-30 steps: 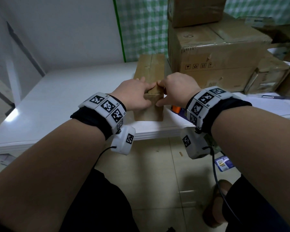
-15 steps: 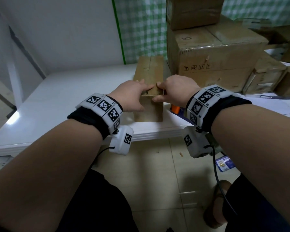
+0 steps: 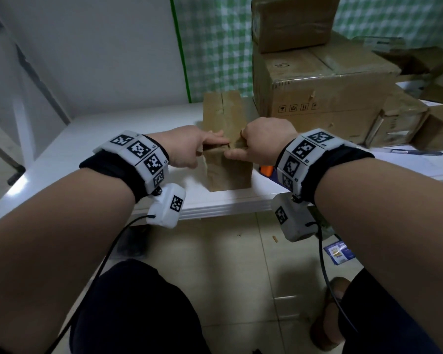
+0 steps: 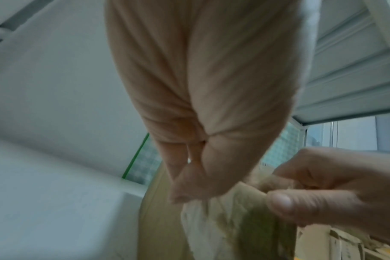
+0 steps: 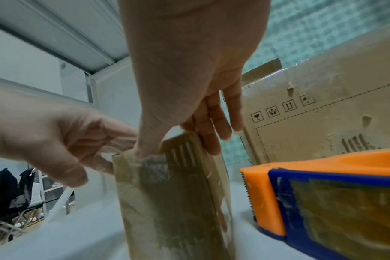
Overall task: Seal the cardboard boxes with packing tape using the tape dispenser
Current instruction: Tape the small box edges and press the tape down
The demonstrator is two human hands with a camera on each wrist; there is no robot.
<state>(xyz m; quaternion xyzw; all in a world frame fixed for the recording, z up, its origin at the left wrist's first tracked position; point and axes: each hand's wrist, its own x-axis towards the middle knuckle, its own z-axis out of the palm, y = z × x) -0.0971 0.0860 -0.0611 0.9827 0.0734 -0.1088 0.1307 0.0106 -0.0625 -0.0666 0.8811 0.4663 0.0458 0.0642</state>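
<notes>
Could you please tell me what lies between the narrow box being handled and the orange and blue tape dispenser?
Only bare white table top separates the narrow box from the tape dispenser, as the right wrist view shows.

A: The narrow box (image 3: 226, 152) is brown cardboard, its near face covered in glossy tape, wrinkled and scuffed whitish in patches.

B: The tape dispenser (image 5: 327, 197) is smooth plastic, orange body with blue trim, a toothed edge at its front; the tape on it looks shiny tan.

A: The table (image 3: 87, 149) is white, smooth, faintly reflective. The large box (image 3: 325, 90) is matt cardboard, dented, under clear glossy tape.

B: The floor (image 3: 241, 277) is pale tile, slight sheen.
</notes>
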